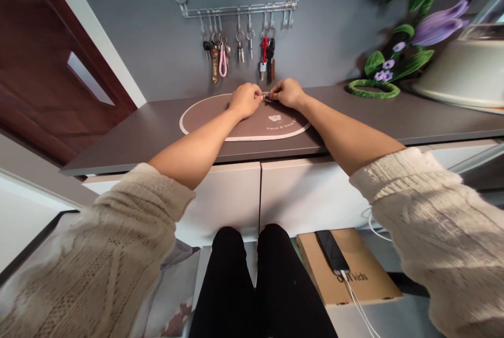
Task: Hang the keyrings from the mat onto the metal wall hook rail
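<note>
Both hands meet over a brown oval mat (212, 115) with a pale rim, which lies on the dark countertop. My left hand (244, 101) is closed, thumb and fingers pinching a small metal key ring (266, 97) from its left side. From the other side my right hand (287, 92) pinches the same bit of metal, its fingers also closed. Fingers partly cover the ring, and any keys on it are too small to make out clearly. On the wall behind, a clear hook rail (240, 10) carries several bunches of keys (241, 52).
Purple artificial flowers (439, 25) on a green ring base (372, 89) and a cream domed object (460, 73) stand on the right of the countertop (338, 112). Below are white cabinet doors (220, 196) and a cardboard box (366, 259) bearing a phone (333, 251) with a cable.
</note>
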A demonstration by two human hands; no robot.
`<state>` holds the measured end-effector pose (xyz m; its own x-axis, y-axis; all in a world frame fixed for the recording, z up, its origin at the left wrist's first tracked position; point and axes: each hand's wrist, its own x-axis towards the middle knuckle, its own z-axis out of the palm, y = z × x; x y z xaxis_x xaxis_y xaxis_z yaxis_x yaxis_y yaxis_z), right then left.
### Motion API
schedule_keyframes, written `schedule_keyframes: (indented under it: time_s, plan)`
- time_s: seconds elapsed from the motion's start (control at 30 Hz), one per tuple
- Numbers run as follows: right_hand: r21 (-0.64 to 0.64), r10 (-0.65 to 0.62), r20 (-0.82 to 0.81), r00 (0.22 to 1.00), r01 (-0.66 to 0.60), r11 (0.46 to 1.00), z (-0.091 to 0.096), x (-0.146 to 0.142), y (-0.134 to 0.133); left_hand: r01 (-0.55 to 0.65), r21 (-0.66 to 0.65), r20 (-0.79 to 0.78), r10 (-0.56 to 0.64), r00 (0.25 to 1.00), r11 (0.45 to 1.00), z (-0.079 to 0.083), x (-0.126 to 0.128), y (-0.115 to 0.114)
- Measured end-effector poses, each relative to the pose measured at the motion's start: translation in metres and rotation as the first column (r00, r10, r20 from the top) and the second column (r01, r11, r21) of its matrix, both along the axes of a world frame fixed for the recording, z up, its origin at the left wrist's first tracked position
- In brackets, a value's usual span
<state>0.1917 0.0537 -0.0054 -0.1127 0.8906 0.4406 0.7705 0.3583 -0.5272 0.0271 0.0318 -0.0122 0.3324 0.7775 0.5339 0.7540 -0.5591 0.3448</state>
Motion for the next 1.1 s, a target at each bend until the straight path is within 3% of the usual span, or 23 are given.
schedule_keyframes:
  time_s: [0.3, 0.5, 0.73, 0.9, 1.1]
  plan:
    - [-0.017, 0.037, -0.204, 0.978, -0.041, 0.999, -0.006, 0.004, 0.007, 0.005, 0.016, 0.024, -0.006, 1.000, 1.000, 0.002, -0.002, -0.002]
    - [0.082, 0.121, -0.202, 0.972, -0.107, 0.991, -0.001, 0.002, 0.005, 0.000, 0.016, 0.065, -0.001, 0.998, 1.000, 0.004, -0.002, -0.003]
    - [0.168, 0.267, -0.254, 0.930, -0.229, 0.959, 0.008, -0.004, -0.005, 0.022, -0.002, 0.222, -0.021, 0.975, 1.000, 0.007, -0.001, 0.000]
    - [0.190, 0.288, -0.329, 0.899, -0.235, 0.953, 0.018, -0.009, -0.021, 0.106, -0.021, 0.379, -0.090, 0.921, 0.994, 0.010, 0.003, -0.002]
    - [0.191, 0.294, -0.459, 0.838, -0.231, 0.954, 0.028, -0.015, -0.041, 0.267, -0.071, 0.607, -0.171, 0.776, 0.961, 0.016, 0.008, -0.013]
